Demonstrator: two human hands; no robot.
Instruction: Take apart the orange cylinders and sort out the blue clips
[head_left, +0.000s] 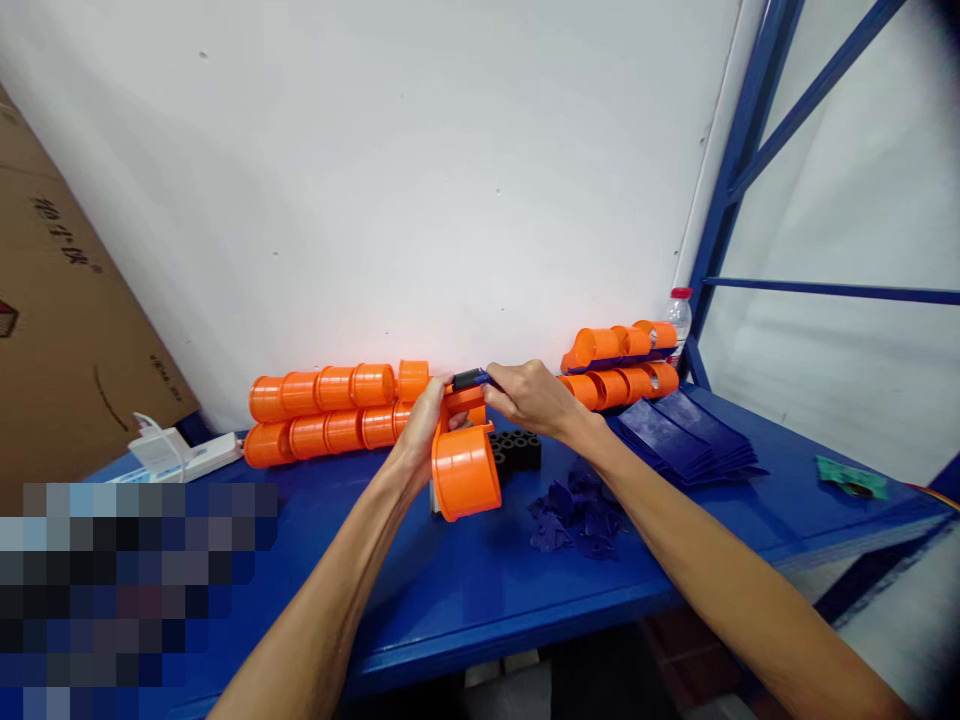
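Observation:
Above the blue table, my left hand (426, 418) is wrapped round the narrow part of an orange plastic piece (466, 474), whose wide cup hangs below the fingers. A black cylinder (469, 378) lies along the top of the piece, between my two hands. My right hand (534, 398) is closed at the cylinder's right end, pinching a small dark blue part (486, 378) against it. Beneath the hands are black tubes (517, 451) standing together. Small blue plastic pieces (577, 512) lie in a pile nearer the front edge.
Stacked orange cups (322, 433) line the wall at left, and more orange cups (611, 386) stand at right. Blue flat plates (686, 435), a bottle (679, 318) and a green packet (850, 478) are at right. A white power strip (206, 458) lies at left.

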